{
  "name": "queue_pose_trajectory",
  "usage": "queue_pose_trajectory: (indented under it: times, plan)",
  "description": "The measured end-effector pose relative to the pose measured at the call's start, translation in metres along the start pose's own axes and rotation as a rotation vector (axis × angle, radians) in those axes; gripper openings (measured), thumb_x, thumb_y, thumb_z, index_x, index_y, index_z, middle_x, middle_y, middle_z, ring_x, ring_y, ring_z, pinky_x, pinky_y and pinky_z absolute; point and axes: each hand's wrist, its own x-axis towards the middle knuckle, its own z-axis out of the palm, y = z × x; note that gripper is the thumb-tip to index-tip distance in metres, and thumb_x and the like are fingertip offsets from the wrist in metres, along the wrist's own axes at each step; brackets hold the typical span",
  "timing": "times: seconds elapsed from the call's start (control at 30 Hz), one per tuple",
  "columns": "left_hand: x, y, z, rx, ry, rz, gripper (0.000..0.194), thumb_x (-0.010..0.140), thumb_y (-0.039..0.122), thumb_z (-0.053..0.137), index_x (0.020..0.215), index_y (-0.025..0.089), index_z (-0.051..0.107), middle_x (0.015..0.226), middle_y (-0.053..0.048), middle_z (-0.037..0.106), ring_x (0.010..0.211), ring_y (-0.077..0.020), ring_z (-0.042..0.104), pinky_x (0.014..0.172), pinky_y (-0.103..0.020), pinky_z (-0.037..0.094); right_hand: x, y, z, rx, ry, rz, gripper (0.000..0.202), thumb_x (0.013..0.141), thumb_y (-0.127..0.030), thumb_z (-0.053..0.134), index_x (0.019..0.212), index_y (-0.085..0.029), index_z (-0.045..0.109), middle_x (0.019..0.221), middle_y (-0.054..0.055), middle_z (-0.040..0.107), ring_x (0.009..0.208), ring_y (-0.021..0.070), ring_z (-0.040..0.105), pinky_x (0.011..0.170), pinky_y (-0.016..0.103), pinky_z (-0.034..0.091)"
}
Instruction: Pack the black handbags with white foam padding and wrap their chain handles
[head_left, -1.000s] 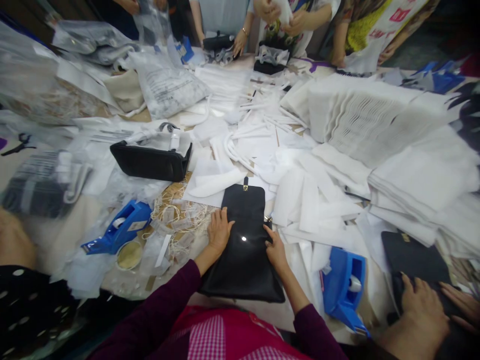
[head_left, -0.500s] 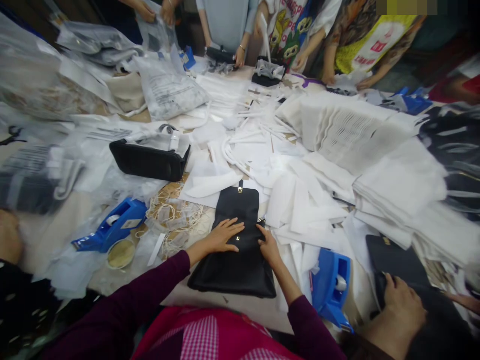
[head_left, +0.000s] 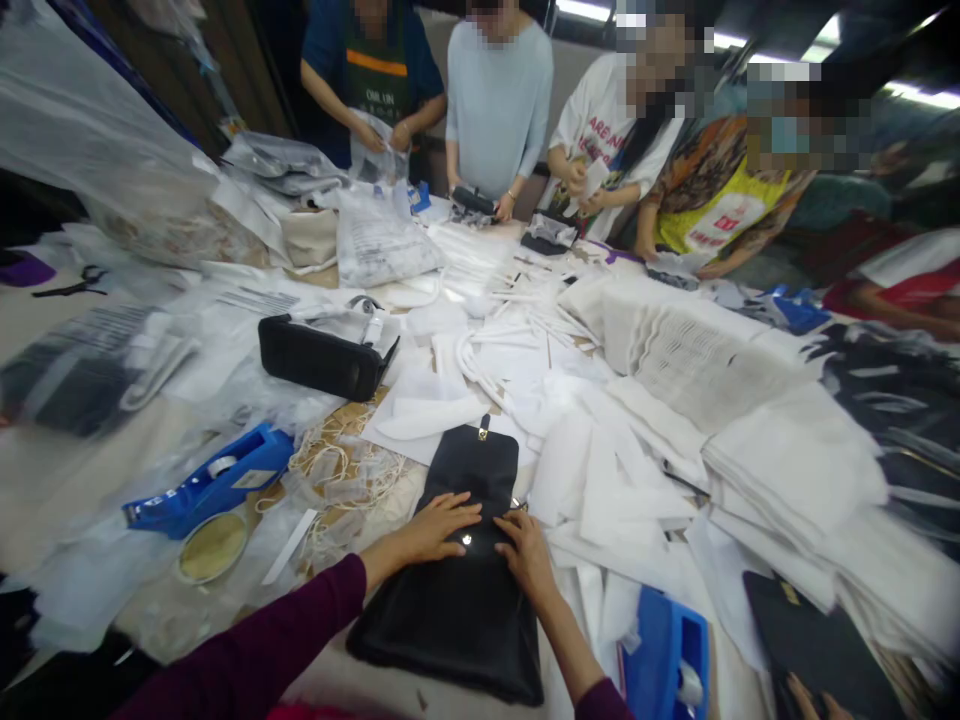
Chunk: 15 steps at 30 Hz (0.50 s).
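Observation:
A black bag point(head_left: 457, 625) lies flat in front of me, its flap folded out away from me with a small gold clasp point(head_left: 484, 432) at the tip. My left hand point(head_left: 439, 527) rests on the bag's left part, fingers stretched out, beside a round metal stud point(head_left: 467, 539). On the right side my right hand point(head_left: 523, 545) touches the bag near its edge, fingers apart and bent a little. Neither hand grips anything.
Blue tape dispensers point(head_left: 217, 478) point(head_left: 664, 655) stand left and right of the bag. White sheets point(head_left: 585, 450) and a black bag point(head_left: 322, 355) lie beyond. Several people stand across the table; a person's hand point(head_left: 810, 698) shows at lower right.
The view has tilted up, showing more of the people opposite. My right hand has moved inward over the bag, its fingers more spread. My left hand stays on the bag.

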Motion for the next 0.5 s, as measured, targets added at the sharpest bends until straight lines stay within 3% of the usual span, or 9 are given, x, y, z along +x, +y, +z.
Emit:
queue_pose_trajectory:
  times: [0.17, 0.27, 0.37, 0.5]
  plan:
    - [0.01, 0.011, -0.013, 0.106, -0.126, -0.067, 0.07, 0.076, 0.016, 0.057, 0.139, 0.036, 0.035, 0.15, 0.001, 0.03, 0.142, -0.0247, 0.018, 0.114, -0.051, 0.019, 0.01, -0.004, -0.006, -0.094, -0.022, -0.003, 0.046, 0.067, -0.011, 0.067, 0.11, -0.027, 0.069, 0.108, 0.007, 0.06, 0.103, 0.0267, 0.052, 0.092, 0.04, 0.045]
    - [0.02, 0.017, -0.006, 0.288, -0.15, -0.148, 0.077, 0.068, 0.005, 0.05, 0.138, 0.035, 0.038, 0.149, 0.001, 0.03, 0.141, -0.0286, 0.021, 0.111, -0.057, 0.023, 0.017, -0.009, -0.01, -0.153, -0.066, 0.011, 0.039, 0.067, -0.022, 0.073, 0.105, -0.027, 0.07, 0.107, 0.007, 0.06, 0.102, 0.0265, 0.051, 0.09, 0.039, 0.045]
    - [0.023, 0.011, 0.014, 0.424, -0.083, -0.2, 0.079, 0.067, 0.001, 0.041, 0.138, 0.037, 0.037, 0.149, 0.005, 0.026, 0.141, -0.0282, 0.021, 0.111, -0.057, 0.024, 0.021, -0.007, -0.011, -0.205, -0.081, 0.031, 0.036, 0.068, -0.027, 0.073, 0.104, -0.027, 0.07, 0.108, 0.007, 0.059, 0.103, 0.0275, 0.049, 0.088, 0.04, 0.044]
    - [0.019, -0.018, 0.038, 0.413, 0.091, -0.167, 0.077, 0.076, 0.012, 0.041, 0.132, 0.06, 0.016, 0.144, 0.02, 0.017, 0.139, -0.0198, 0.027, 0.112, -0.054, 0.025, 0.021, -0.004, -0.006, -0.228, -0.083, 0.028, 0.037, 0.07, -0.03, 0.071, 0.106, -0.027, 0.069, 0.109, 0.007, 0.058, 0.104, 0.0281, 0.048, 0.086, 0.041, 0.044]
